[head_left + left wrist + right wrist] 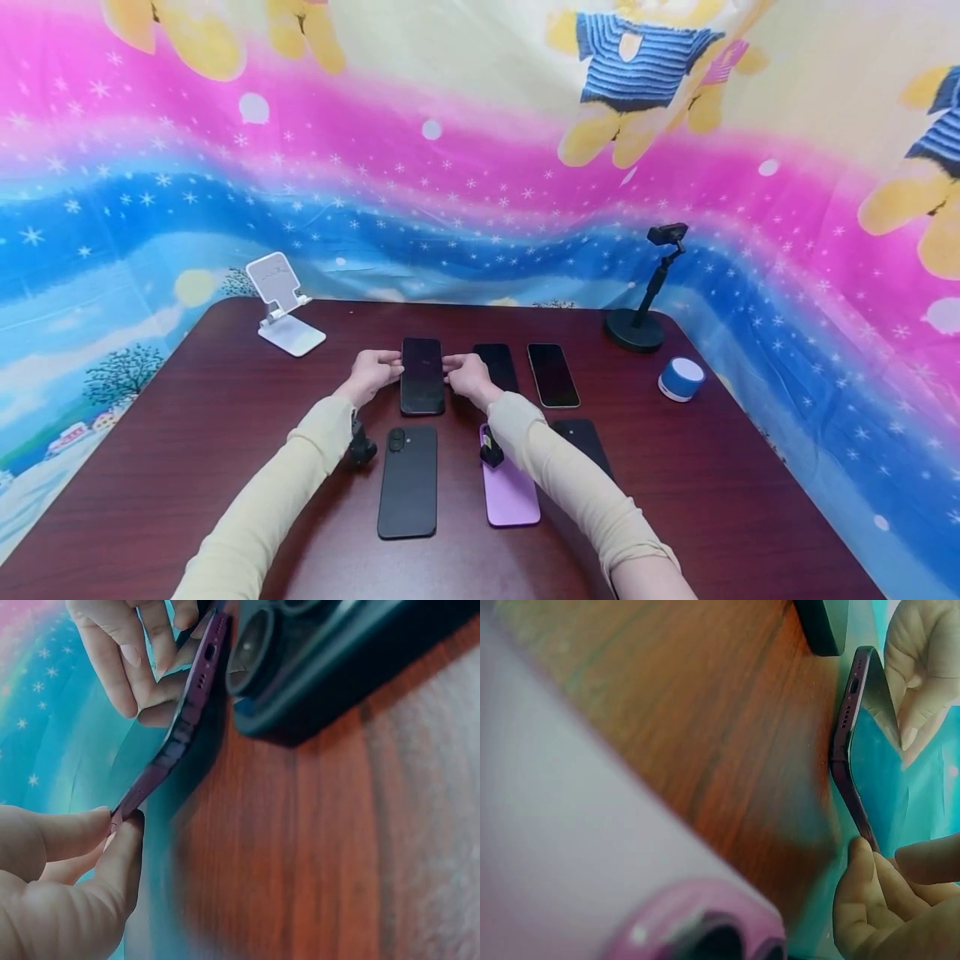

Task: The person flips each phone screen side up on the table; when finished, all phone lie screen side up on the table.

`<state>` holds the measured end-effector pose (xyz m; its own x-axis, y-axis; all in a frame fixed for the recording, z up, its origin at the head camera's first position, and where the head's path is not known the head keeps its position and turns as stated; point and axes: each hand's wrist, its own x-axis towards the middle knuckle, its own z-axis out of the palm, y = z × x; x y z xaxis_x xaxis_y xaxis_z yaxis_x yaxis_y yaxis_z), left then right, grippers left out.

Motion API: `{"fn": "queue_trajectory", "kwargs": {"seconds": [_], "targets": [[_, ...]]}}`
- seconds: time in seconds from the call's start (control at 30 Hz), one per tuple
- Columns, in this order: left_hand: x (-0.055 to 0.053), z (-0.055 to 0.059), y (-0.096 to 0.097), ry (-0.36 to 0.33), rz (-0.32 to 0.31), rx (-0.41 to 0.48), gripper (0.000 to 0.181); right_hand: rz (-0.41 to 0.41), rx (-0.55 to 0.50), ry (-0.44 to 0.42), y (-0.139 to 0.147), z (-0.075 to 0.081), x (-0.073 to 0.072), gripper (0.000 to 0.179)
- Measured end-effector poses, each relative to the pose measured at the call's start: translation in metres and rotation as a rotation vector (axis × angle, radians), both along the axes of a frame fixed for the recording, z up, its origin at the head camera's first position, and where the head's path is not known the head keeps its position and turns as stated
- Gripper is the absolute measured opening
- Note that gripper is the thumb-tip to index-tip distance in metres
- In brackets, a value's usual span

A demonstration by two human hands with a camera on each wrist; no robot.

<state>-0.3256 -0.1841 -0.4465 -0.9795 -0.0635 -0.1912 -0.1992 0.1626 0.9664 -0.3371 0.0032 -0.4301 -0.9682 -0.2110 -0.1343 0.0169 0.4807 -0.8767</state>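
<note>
A phone (422, 375) with a dark glossy screen facing up lies between both hands at the middle of the table. Its purplish bottom edge (847, 720) with the charging port shows in both wrist views. My left hand (371, 373) pinches the phone's left side between thumb and fingers. On the opposite side, my right hand (468, 377) holds the edge with its fingertips. Nearer to me lie a black phone (408, 492), back up, and a purple phone (512, 498), partly covered by the right wrist camera. Beside the right hand is another dark-screened phone (497, 365).
A pale-edged phone (553, 375) lies farther right, and a dark phone (585, 442) is partly hidden by the right sleeve. A white folding stand (288, 321) is at the back left. Back right are a black stand (637, 329) and a blue-and-white cylinder (681, 380).
</note>
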Motion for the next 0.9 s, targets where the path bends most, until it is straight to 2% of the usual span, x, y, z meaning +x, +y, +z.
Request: {"fn": "queue_trajectory", "kwargs": {"seconds": [0.17,0.53,0.77,0.9], "targets": [[0.0021,0.0001,0.0025,0.003,0.001,-0.053,0.046,0.005,0.030,0.026,-0.0011,-0.0014,0.0004,0.042],[0.0039,0.0003,0.0037,0.019,-0.012,-0.107,0.047,0.065,0.027,0.001,-0.0019,-0.0010,0.0050,0.053],[0.0043,0.0030,0.0037,0.049,-0.031,-0.261,0.049,0.074,0.080,0.028,-0.0037,0.0001,0.0048,0.048],[0.0043,0.0045,0.0040,0.035,-0.044,-0.300,0.051,0.069,0.108,0.032,-0.0045,0.0002,0.0058,0.047]]}}
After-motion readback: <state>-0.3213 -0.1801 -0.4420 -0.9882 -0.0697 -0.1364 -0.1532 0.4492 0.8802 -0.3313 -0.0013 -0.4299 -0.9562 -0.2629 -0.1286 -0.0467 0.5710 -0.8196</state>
